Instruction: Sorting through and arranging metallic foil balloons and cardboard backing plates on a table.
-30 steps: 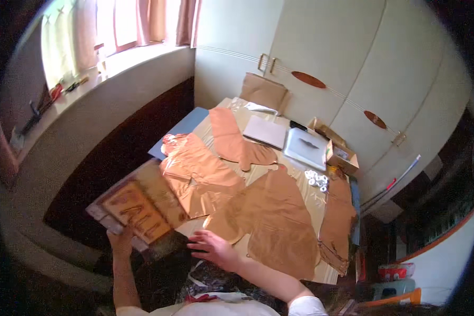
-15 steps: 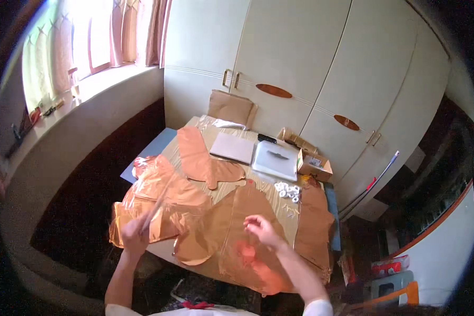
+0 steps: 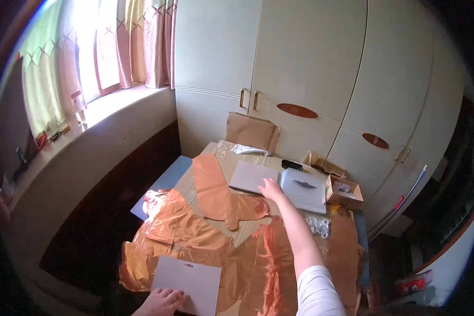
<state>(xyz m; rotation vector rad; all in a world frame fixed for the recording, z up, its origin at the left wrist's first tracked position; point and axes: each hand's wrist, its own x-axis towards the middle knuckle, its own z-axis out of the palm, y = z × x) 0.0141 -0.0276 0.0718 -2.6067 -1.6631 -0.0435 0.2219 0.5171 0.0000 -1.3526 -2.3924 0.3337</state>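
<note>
A white card (image 3: 197, 279) with a small hang slot is in my left hand (image 3: 162, 303), whose fingers lie over its lower left part. The card is above the shiny orange foil sheets (image 3: 189, 229) at the table's near side. My right hand (image 3: 272, 188) reaches far across the table to the near right corner of a flat stack of white cards (image 3: 250, 174). Its fingers look spread, and I cannot tell whether they touch the stack. To the left of the stack lies an orange boot-shaped flat foil piece (image 3: 213, 192).
A clear plastic case (image 3: 305, 197), a black object (image 3: 292, 165) and a small open carton (image 3: 345, 197) stand on the right. Several white rings (image 3: 318, 226) lie below the case. A brown package (image 3: 250, 131) leans against the cabinet (image 3: 305, 52). Another orange foil piece (image 3: 345, 253) covers the right edge.
My right hand has moved from above the near foil forward to the stack of white cards. The card in my left hand has turned from edge-on to face up and come nearer to me.
</note>
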